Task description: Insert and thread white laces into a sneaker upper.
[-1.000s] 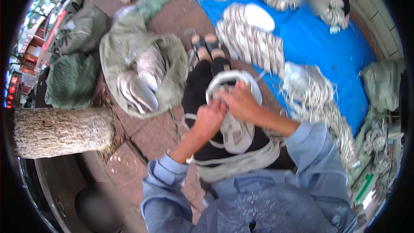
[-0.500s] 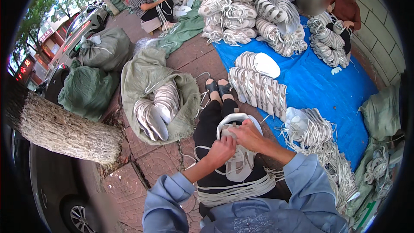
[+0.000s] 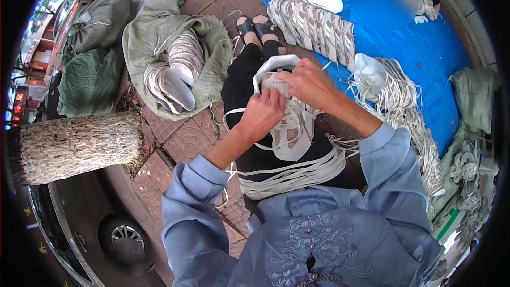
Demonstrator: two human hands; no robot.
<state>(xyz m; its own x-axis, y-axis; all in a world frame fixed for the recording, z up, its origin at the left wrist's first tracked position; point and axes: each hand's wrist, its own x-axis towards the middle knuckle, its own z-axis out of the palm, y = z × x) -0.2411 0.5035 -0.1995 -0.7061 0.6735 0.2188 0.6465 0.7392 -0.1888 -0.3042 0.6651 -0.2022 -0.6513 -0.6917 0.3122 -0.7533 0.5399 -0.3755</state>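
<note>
A white and beige shoe upper (image 3: 293, 141) lies on my lap, its toe pointing toward me and its padded opening away from me. My left hand (image 3: 264, 110) is closed at the left side of the shoe's opening, fingers curled under so the fingertips are hidden. My right hand (image 3: 311, 82) pinches the upper near the tongue (image 3: 272, 82) on the right. A white shoelace (image 3: 289, 119) hangs loosely across the front of the shoe. Nearer my body, a bundle of white laces (image 3: 297, 174) stretches over my black-clad thighs.
Stacked shoe uppers (image 3: 313, 29) lie on a blue tarp (image 3: 430, 74) ahead to the right. A heap of white laces (image 3: 390, 87) is by my right side. On the left stand an open sack (image 3: 215, 48) holding uppers, tied sacks (image 3: 87, 82), a tree trunk (image 3: 85, 146) and a parked car (image 3: 85, 218).
The view has tipped downward, so the scene sits higher and the people behind have mostly left it. Both hands stay at the shoe's opening, with the fingers slightly shifted.
</note>
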